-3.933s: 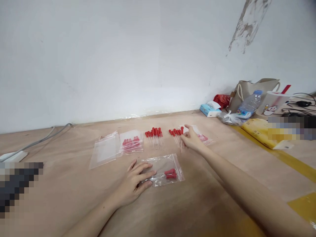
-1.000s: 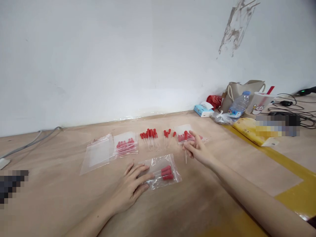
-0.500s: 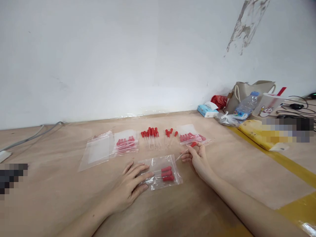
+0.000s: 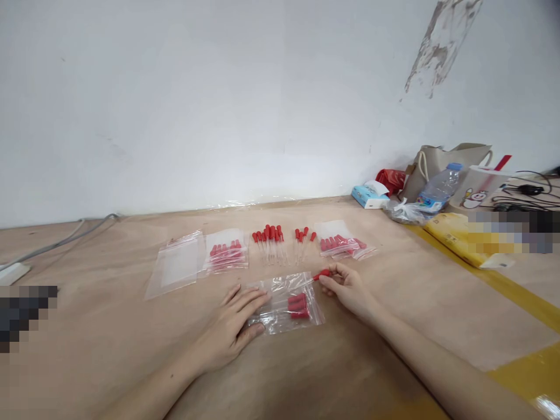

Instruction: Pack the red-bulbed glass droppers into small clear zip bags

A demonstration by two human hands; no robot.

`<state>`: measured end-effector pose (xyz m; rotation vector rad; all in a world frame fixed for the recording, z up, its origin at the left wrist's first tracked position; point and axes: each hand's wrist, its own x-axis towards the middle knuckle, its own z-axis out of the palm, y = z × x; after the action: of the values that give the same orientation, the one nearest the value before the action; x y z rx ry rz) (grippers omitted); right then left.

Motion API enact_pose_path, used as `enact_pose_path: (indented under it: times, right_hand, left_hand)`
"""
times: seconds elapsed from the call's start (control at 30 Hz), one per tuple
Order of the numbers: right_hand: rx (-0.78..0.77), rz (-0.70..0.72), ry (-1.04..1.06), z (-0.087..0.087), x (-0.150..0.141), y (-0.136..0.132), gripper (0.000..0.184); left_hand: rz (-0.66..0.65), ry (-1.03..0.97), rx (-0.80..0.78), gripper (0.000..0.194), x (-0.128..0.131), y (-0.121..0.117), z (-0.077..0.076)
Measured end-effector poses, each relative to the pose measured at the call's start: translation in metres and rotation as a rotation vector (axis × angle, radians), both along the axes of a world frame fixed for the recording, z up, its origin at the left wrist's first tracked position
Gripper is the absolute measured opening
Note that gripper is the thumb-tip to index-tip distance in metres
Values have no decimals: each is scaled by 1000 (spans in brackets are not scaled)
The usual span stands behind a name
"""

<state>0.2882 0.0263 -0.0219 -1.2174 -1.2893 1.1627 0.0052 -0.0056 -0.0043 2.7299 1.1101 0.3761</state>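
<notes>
My right hand (image 4: 347, 289) pinches the red bulb of a glass dropper (image 4: 321, 274), whose clear tube lies within the mouth end of a zip bag (image 4: 280, 326). Three droppers (image 4: 298, 305) with red bulbs are inside that bag. Flat on the bag's left part rests my left hand (image 4: 238, 321), fingers stretched out. Beyond the bag lie a larger cluster of loose droppers (image 4: 272, 233) and a smaller group (image 4: 305, 234). Filled zip bags lie on both sides, one on the left (image 4: 225, 254) and one on the right (image 4: 341, 244).
Flat clear bags (image 4: 177, 265) lie at the left. Along the back right stand a tissue pack (image 4: 370, 195), a water bottle (image 4: 440, 186), a plastic cup (image 4: 476, 186) and a tote bag (image 4: 455, 154). A yellow packet (image 4: 464, 236) lies before them. A grey cable (image 4: 83, 233) runs at left.
My right hand has moved left and down, bringing the dropper's tube into the bag's opening. My left hand stays on the bag.
</notes>
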Motion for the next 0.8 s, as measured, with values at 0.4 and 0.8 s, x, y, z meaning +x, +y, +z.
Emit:
enact_pose_path:
  times: [0.4, 0.8]
  right_hand:
    - [220, 263, -219, 4, -17, -8, 21]
    - [200, -215, -751, 32, -6, 69, 10]
  left_hand:
    - [-2, -20, 13, 49, 1, -1, 0]
    - [-25, 10, 41, 31, 0, 1, -1]
